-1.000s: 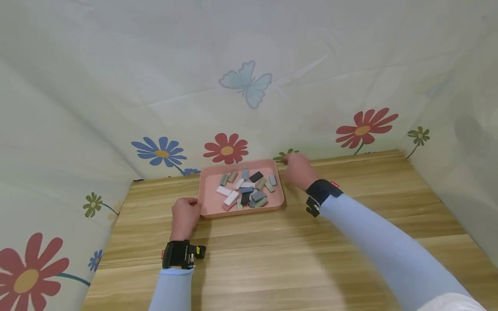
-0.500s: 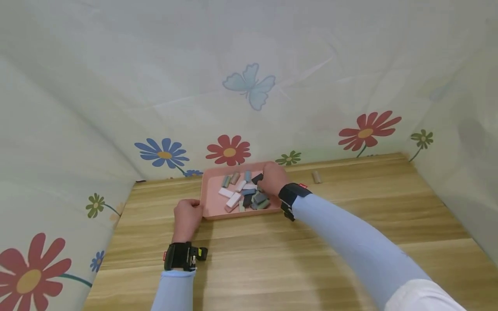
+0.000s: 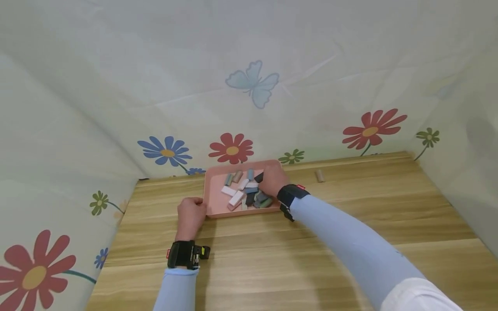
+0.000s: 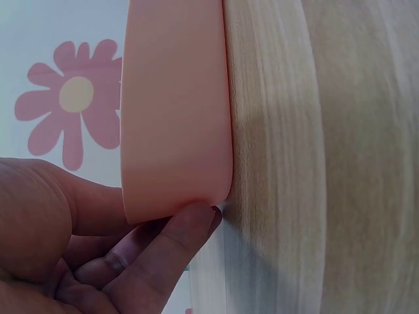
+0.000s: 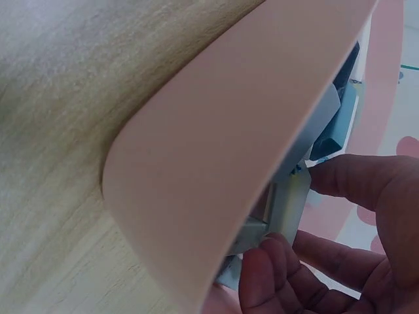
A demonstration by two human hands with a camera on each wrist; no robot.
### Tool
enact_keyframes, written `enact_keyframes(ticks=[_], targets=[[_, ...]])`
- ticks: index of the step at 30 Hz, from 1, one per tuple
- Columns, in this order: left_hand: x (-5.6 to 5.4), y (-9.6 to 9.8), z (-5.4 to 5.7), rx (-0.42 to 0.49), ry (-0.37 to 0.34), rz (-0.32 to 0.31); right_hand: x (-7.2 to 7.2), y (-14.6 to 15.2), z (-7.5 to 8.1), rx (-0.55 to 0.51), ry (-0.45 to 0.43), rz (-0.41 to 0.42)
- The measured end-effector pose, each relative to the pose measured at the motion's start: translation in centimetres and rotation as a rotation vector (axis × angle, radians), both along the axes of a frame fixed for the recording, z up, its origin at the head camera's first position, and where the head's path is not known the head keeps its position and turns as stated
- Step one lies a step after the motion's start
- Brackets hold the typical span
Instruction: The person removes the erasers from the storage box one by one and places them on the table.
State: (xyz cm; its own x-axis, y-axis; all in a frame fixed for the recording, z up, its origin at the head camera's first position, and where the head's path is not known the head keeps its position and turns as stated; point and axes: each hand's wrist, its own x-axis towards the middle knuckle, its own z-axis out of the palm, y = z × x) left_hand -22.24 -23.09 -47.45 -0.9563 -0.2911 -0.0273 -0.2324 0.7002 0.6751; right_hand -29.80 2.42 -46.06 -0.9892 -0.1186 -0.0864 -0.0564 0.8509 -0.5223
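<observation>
You're working over a smooth pink tray (image 3: 213, 202), which is showing rounded corners, a thin rim and plain matte walls, and is sitting on a worktop (image 3: 249, 263) with a streaky wood grain. Small oblong blocks (image 3: 236, 198) in white, grey, blue, green, tan and black are lying jumbled inside, some overlapping, with flat faces and straight edges. Your left hand (image 3: 190, 214) is pinching the tray at its near left corner, while your right hand (image 3: 273, 180) is reaching over the right side, its thumb and fingers pinching a pale block (image 5: 291, 203) among the others. That pale block is lying between your two hands, right at the right one's fingertips. The right wrist view is revealing this grip, which your own hand is hiding from the head view. The left wrist view is showing your fingertip pressing the tray's outer wall low down, near the worktop. Only the head view is showing a lone tan block (image 3: 319, 176) resting outside the tray, to its right.
</observation>
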Motion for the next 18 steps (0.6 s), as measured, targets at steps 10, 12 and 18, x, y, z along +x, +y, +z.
enact_keyframes(ticks=[10,12,18], targets=[[0.05,0.19,-0.06,0.021,-0.031,0.002,-0.04,0.0,-0.19,0.017,-0.019,-0.04],[0.02,0.16,-0.12,0.016,-0.026,0.004,0.0,-0.05,-0.08,0.003,-0.038,-0.051],[-0.02,0.1,-0.2,0.016,-0.034,0.017,0.19,-0.27,0.02,0.096,0.008,-0.01]])
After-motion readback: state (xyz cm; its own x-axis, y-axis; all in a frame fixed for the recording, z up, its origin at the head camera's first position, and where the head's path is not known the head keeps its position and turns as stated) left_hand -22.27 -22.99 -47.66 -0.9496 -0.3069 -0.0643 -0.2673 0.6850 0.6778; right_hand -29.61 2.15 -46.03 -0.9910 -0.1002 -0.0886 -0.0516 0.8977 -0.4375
